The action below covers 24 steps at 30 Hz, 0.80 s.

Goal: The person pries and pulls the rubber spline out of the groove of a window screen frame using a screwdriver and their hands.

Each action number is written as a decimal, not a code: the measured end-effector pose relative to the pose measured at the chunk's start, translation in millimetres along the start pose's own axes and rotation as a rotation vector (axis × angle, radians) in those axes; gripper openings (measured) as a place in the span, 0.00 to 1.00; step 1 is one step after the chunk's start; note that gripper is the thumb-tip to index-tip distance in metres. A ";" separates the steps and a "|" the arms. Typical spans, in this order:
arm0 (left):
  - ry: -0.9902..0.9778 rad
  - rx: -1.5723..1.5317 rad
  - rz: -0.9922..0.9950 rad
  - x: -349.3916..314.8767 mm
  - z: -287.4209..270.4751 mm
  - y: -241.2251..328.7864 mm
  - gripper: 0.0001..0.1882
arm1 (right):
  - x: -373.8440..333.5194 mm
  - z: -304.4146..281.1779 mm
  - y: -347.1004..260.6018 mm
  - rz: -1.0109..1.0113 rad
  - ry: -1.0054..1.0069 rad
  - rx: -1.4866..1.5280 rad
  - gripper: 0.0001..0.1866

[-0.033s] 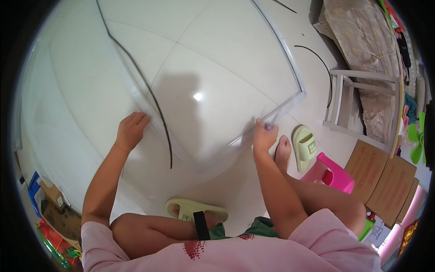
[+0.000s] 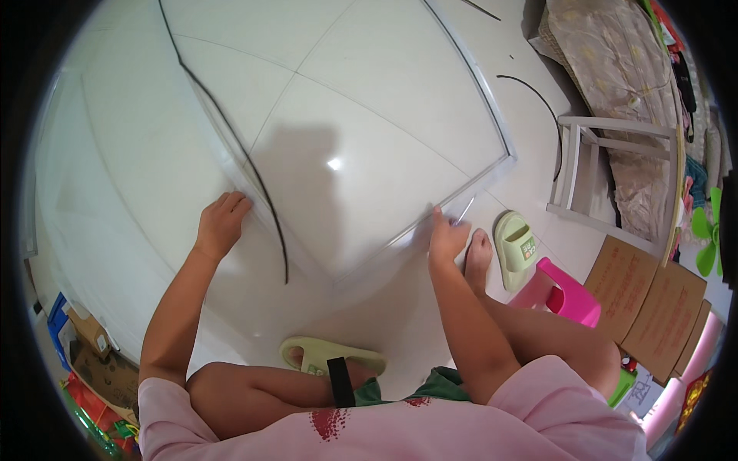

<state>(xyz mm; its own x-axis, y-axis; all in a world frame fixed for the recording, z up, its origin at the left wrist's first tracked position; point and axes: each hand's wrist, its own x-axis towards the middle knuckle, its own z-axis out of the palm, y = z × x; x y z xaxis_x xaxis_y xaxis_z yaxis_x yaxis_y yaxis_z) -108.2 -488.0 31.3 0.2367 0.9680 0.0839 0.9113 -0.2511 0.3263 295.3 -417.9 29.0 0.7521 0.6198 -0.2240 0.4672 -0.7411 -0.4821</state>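
Note:
A large pale metal frame (image 2: 492, 170) lies on the tiled floor in front of me. Sheer whitish mesh (image 2: 100, 200) spreads over its left side. A loose black cord (image 2: 265, 190) runs along the left rail, its near end free. My left hand (image 2: 223, 223) is closed, fingertips down against the left rail beside the cord; whatever they pinch is hidden. At the near right rail, my right hand (image 2: 450, 240) is closed round a slim tool with a thin shiny shaft (image 2: 465, 207). The thumb touches the rail, and the tool's handle is mostly hidden by the fingers.
Green slippers lie at right (image 2: 515, 250) and under my left leg (image 2: 307, 353). Further right are a pink plastic stool (image 2: 569, 296), cardboard boxes (image 2: 615, 284) and a grey wooden stool frame (image 2: 573, 169). Another black cord piece (image 2: 538, 94) curves on the floor. Boxes (image 2: 92, 330) stand at lower left.
The tool in my right hand has tilted, its shaft now clearer and its purple part covered. The view has shifted slightly; my left hand keeps its place on the rail.

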 end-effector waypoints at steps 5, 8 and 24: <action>-0.194 -0.220 -0.525 20.4 -7.0 49.6 0.05 | 22.6 -13.9 56.2 0.289 -0.087 0.118 0.25; -0.974 -0.727 -1.029 18.0 -14.3 76.3 0.31 | 9.2 -14.7 59.2 0.372 -0.132 0.205 0.21; -0.553 -0.982 -1.012 35.7 40.4 139.4 0.18 | -44.0 -18.0 16.1 0.462 -0.500 0.384 0.16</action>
<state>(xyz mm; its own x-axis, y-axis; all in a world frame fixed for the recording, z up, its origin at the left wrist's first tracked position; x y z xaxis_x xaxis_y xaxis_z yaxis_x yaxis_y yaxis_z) 40.8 -488.4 41.7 -0.0363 0.5487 -0.8352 0.2356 0.8169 0.5265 278.1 -461.7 46.2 0.4895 0.3803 -0.7847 -0.1048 -0.8677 -0.4859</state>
